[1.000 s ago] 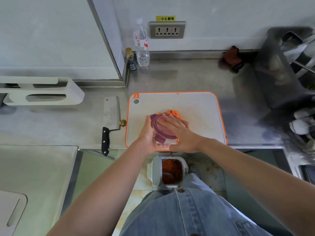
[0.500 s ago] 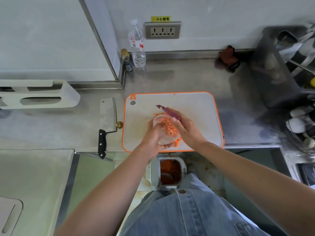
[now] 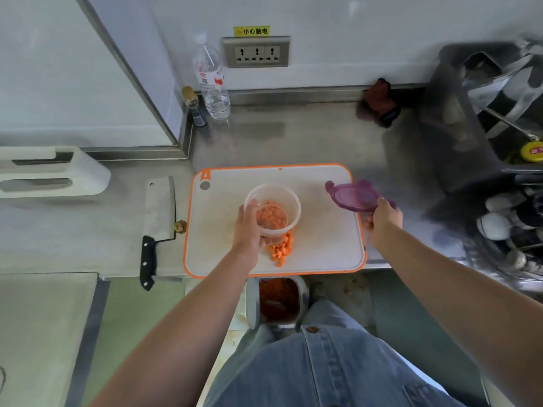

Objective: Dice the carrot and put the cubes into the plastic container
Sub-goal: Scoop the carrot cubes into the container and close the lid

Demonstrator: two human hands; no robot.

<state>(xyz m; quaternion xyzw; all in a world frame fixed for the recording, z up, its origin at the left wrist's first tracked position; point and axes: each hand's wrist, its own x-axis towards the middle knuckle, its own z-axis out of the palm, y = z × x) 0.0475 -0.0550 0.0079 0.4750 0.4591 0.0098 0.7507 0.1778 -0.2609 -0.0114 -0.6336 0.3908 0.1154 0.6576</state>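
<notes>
Head cam: lid off, carrot going in

Nearest is a scrap bin [image 3: 277, 299] on the floor, then the cutting board [image 3: 323, 245], with a small pile of carrot cubes [image 3: 280, 249] at 6 o'clock from the container [image 3: 273, 211]. The left hand [image 3: 248, 230] has its fingers wrapped round the container, which has more cubes inside. The right hand [image 3: 382, 218] pinches the purple lid [image 3: 352, 196] at 3 o'clock, by the board's edge. A cleaver [image 3: 160, 212] lies at 9, and a water bottle [image 3: 211, 80] is way back at 11.
</notes>
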